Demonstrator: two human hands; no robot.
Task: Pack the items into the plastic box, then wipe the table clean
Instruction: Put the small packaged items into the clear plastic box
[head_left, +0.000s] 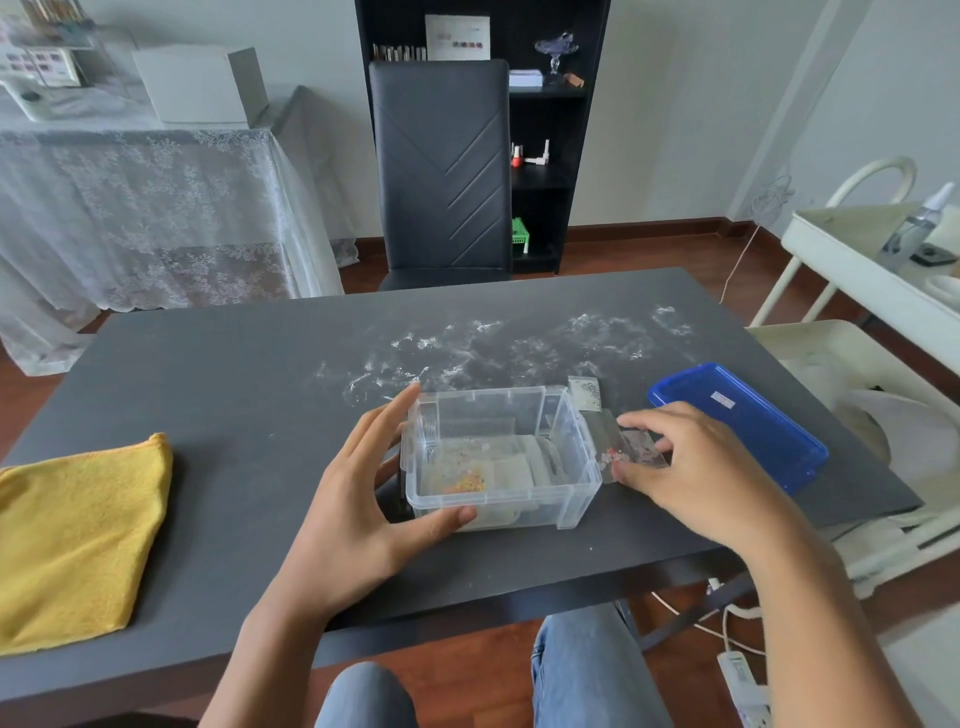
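A clear plastic box (576, 457) stands on the dark table (234, 374), with several small clear packets lying inside it. My left hand (358, 499) holds the box's left side, thumb on the front rim and fingers along the far left corner. Just right of the box, my right hand (696, 467) pinches a small clear packet (636, 453) that rests on the table. Another small packet (586, 391) lies behind the box's right corner. The blue lid (743, 421) lies on the table to the right. A folded yellow cloth (78, 540) sits at the left edge.
White powdery smears (509, 343) spread across the table behind the box. A black chair (441, 171) stands at the far side, with a black shelf behind it. A white cart (872, 280) is at the right. My knees show below the table's front edge.
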